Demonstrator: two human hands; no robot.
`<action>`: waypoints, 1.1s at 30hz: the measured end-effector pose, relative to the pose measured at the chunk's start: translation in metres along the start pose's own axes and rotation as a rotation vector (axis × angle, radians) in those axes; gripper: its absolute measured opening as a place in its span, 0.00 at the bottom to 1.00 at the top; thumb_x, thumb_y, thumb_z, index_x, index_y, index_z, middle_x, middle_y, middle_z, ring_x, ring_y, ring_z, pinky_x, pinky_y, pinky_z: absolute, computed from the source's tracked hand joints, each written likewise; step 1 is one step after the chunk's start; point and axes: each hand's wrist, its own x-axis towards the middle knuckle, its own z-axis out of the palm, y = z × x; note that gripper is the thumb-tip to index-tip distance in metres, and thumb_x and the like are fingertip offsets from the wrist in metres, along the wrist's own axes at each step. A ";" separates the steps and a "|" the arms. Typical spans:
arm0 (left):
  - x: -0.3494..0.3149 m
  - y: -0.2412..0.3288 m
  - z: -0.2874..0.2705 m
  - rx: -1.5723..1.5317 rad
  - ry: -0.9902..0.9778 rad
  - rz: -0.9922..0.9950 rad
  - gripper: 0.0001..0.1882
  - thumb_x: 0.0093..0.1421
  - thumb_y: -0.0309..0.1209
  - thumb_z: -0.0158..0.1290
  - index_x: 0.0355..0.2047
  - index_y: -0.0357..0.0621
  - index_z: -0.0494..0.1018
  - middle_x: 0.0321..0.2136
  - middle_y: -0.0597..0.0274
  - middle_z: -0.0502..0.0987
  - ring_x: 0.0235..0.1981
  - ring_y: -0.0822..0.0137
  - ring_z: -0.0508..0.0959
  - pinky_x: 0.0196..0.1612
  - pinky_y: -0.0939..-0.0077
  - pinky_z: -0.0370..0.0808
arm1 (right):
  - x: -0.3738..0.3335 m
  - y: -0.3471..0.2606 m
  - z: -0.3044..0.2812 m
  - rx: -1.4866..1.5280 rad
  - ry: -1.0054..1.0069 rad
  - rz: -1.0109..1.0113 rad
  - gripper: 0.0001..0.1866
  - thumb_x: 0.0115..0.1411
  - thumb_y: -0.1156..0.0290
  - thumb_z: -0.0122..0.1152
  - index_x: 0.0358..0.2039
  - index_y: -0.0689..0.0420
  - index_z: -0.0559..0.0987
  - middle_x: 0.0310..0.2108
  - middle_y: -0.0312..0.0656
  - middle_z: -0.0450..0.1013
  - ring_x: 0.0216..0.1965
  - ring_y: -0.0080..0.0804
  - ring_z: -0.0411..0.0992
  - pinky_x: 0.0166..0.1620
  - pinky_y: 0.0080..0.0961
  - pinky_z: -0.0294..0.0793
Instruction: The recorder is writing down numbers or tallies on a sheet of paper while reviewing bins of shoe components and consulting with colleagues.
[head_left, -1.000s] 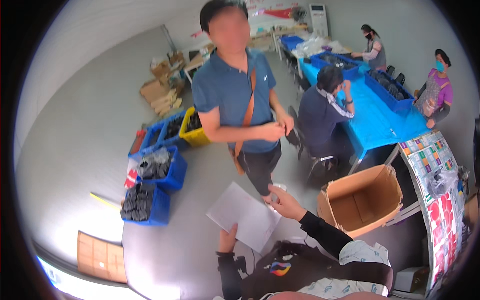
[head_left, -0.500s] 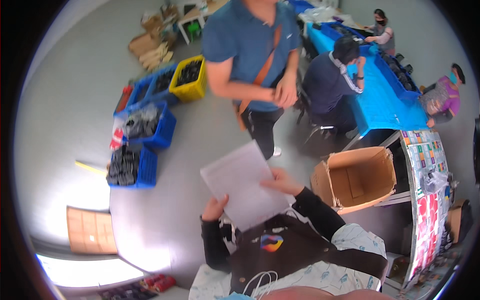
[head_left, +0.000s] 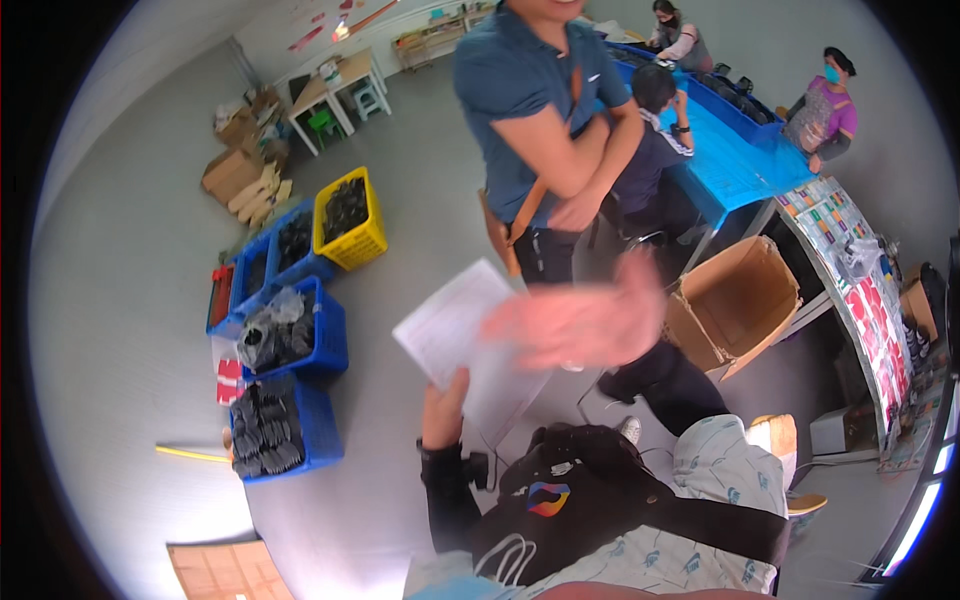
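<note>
A white sheet of paper, or a thin stack of sheets, is tilted in front of my chest. My left hand grips its lower left edge, thumb on top. Blurred by motion, my right hand is raised before the paper's right side, thumb up and fingers stretched out, with nothing seen in it. It covers part of the sheet; whether it touches the paper I cannot tell. Across from me stands a person in a blue polo shirt with arms folded and a brown strap over the chest.
Blue crates of black parts and a yellow crate stand on the left. An open cardboard box sits right of my hand, beside a curved table. Several people work around a blue-covered table. White stools and cartons are farther back.
My right hand has let go of the paper and come up in front of it. My left hand keeps its hold. The standing person has folded their arms, and my view has shifted.
</note>
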 end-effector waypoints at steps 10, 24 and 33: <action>0.041 -0.027 -0.097 0.616 0.024 -0.032 0.25 0.68 0.46 0.55 0.46 0.31 0.80 0.42 0.38 0.83 0.46 0.46 0.83 0.49 0.57 0.76 | 0.001 0.325 -0.037 0.539 -0.151 0.673 0.57 0.68 0.24 0.29 0.47 0.76 0.79 0.38 0.61 0.80 0.44 0.53 0.78 0.48 0.37 0.79; 0.224 -0.068 -0.243 0.323 0.013 -0.139 0.25 0.69 0.43 0.56 0.45 0.26 0.78 0.36 0.46 0.85 0.38 0.60 0.83 0.44 0.63 0.77 | 0.109 0.309 -0.319 -1.447 0.592 0.621 0.23 0.72 0.63 0.58 0.62 0.63 0.74 0.58 0.44 0.75 0.57 0.31 0.73 0.62 0.28 0.68; 0.445 -0.020 -0.374 0.402 -0.143 -0.267 0.24 0.70 0.41 0.56 0.55 0.32 0.76 0.49 0.55 0.82 0.49 0.65 0.79 0.56 0.65 0.75 | 0.260 0.383 -0.450 -0.866 0.456 0.915 0.20 0.67 0.66 0.67 0.56 0.61 0.78 0.48 0.36 0.79 0.48 0.22 0.75 0.53 0.25 0.74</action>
